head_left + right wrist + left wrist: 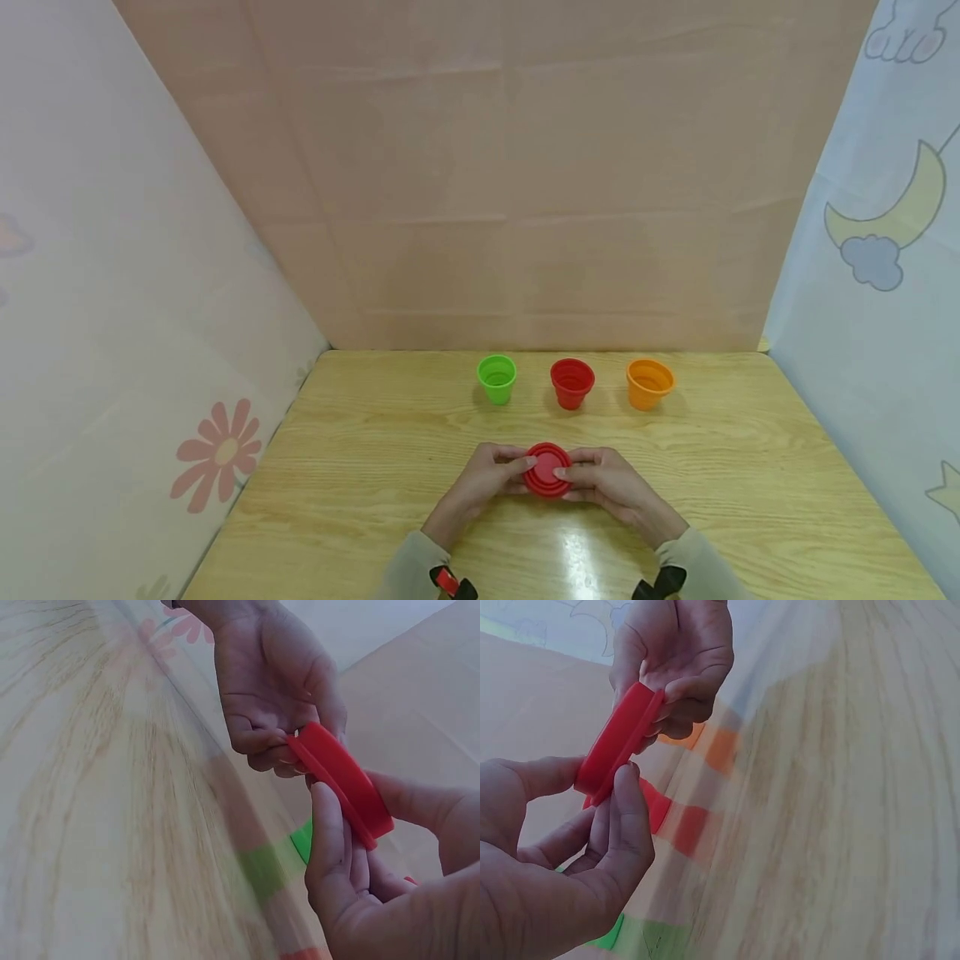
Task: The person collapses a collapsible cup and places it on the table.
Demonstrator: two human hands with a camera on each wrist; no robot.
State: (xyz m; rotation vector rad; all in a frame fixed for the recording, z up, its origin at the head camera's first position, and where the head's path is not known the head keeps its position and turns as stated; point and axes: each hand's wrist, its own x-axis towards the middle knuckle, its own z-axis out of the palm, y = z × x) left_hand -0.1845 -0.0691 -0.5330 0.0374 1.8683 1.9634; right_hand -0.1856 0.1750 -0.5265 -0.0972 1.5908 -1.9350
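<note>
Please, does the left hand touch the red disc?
Touching: the left wrist view shows the left hand pinching the red disc between thumb and fingers.

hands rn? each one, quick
Left hand: holding the red disc, pinched between thumb and fingers.
Right hand: holding the same disc, pinched from the opposite side.

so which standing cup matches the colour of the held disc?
The red cup, in the middle, matches the red disc; the green cup and orange cup beside it don't.
</note>
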